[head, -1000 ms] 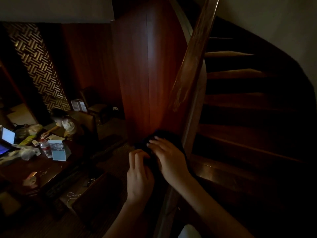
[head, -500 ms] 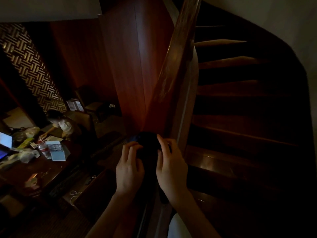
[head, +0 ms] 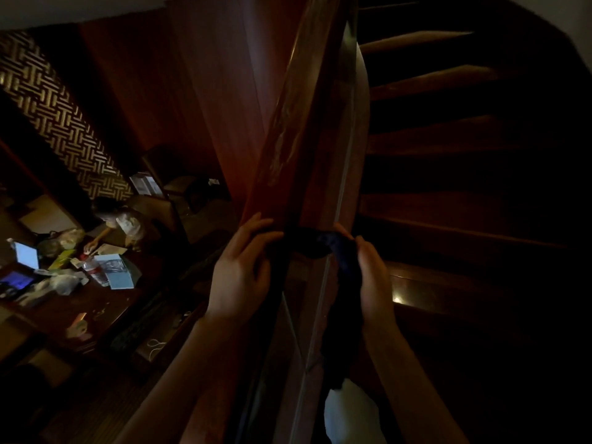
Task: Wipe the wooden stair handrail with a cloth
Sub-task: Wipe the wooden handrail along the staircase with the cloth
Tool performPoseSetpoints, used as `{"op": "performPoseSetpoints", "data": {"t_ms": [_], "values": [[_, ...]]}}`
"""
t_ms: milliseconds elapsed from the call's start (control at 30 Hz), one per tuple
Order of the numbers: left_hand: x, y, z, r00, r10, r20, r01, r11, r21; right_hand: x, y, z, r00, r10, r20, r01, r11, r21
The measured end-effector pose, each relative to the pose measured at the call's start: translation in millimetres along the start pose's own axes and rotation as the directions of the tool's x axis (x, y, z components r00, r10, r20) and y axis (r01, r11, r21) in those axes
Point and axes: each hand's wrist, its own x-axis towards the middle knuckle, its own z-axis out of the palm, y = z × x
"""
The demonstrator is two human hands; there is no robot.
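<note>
As hands (head: 238, 277) (head: 373, 277) hold cloth (head: 320, 246), stretched across handrail (head: 288, 123)

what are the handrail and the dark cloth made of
Reddish-brown stair handrail: wood, apparently varnished, given its grain and soft sheen. Dark blue-black cloth: soft fabric, it seems; it drapes limply over the rail, weave too dim to tell.
</note>
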Motion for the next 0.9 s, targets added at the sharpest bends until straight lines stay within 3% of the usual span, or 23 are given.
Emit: {"op": "performPoseSetpoints", "data": {"t_ms": [133,267,433,733,900], "values": [[31,6,14,1.0,-0.023,-0.01,0.023,1.0,0.017,44,5,-12,0.98,0.195,-0.028,-0.193,0.979,0.066],[27,2,24,0.999,-0.041,-0.018,0.042,0.998,0.04,64,19,0,0.965,0.258,0.046,-0.259,0.966,0.022],[27,5,21,0.992,-0.127,0.02,0.126,0.991,0.044,61,15,22,0.825,0.555,0.105,-0.56,0.828,0.025],[23,6,22,0.994,-0.101,0.049,0.096,0.991,0.094,49,-5,43,0.852,0.524,-0.003,-0.523,0.851,-0.044],[25,7,25,0.993,-0.119,0.019,0.117,0.988,0.097,96,-24,52,0.916,0.4,0.029,-0.393,0.91,-0.137]]}}
